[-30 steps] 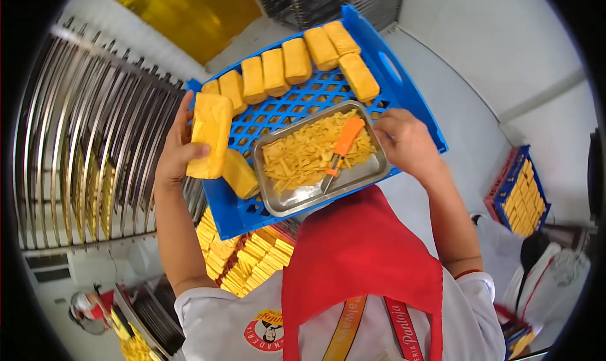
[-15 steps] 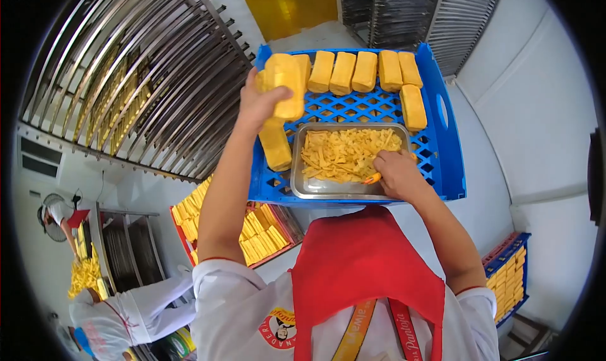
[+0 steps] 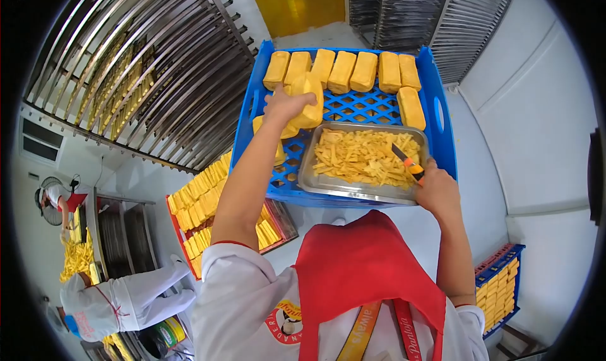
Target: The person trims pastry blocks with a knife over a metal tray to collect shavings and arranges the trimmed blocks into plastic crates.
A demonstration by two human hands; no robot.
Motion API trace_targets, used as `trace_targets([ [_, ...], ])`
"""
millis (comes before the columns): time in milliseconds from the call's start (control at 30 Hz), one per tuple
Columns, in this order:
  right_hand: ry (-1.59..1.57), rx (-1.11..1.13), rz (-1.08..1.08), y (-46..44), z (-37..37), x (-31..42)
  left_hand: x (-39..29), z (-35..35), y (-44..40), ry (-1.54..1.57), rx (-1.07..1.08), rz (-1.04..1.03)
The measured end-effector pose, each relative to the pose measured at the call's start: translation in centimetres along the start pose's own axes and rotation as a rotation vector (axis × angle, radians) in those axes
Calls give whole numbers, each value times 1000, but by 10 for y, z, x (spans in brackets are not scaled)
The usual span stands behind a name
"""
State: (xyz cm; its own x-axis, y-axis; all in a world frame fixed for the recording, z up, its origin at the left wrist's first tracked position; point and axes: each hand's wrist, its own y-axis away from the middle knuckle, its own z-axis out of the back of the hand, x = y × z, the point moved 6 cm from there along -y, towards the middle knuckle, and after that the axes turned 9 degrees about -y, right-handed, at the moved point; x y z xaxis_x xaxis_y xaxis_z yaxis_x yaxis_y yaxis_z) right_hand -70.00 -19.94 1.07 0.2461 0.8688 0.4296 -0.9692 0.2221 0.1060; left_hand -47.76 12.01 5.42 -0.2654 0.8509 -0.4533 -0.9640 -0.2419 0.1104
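The yellow block (image 3: 308, 108) is up in the left hand (image 3: 285, 105), over the left part of the blue crate (image 3: 445, 147), and what a tidy hold: thumb across the top, hand partly open to the block's width, the other fingers mostly hidden. Over to the right hand (image 3: 439, 187), curled closed around the orange-and-black handle of a knife (image 3: 410, 164), right by the near right corner of the metal tray (image 3: 334, 187). The dark blade points up and left, over the yellow strips (image 3: 361, 158) heaped in that tray, which sits inside the crate.

Look along the far wall: a row of yellow blocks (image 3: 364, 72) stands side by side, with another block (image 3: 411, 108) just in front of the row's right end. More blocks (image 3: 273, 127) show at the left, partly covered by the hand and forearm. Down below, a red crate (image 3: 289, 227) carries yellow pieces, and off to the left, a person in white (image 3: 104, 304) leans beside a rack.
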Motion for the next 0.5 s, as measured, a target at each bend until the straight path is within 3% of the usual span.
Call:
trace_targets([
  [167,93,28,-52,19,13,-30,-20,-30,22,-448,26,-38],
  [233,81,39,-59,21,11,-36,-33,-47,27,-918,-74,-70],
  [300,63,52,-53,24,7,-36,-66,-56,38,-1006,-209,-206],
  [367,38,28,-61,26,4,-40,-122,-76,55,-933,-404,-686],
  [433,26,21,-26,26,1,-40,-172,-107,73,-832,-327,-1236],
  [500,18,-1,-57,27,1,-40,-199,-155,89,-739,-331,-1597],
])
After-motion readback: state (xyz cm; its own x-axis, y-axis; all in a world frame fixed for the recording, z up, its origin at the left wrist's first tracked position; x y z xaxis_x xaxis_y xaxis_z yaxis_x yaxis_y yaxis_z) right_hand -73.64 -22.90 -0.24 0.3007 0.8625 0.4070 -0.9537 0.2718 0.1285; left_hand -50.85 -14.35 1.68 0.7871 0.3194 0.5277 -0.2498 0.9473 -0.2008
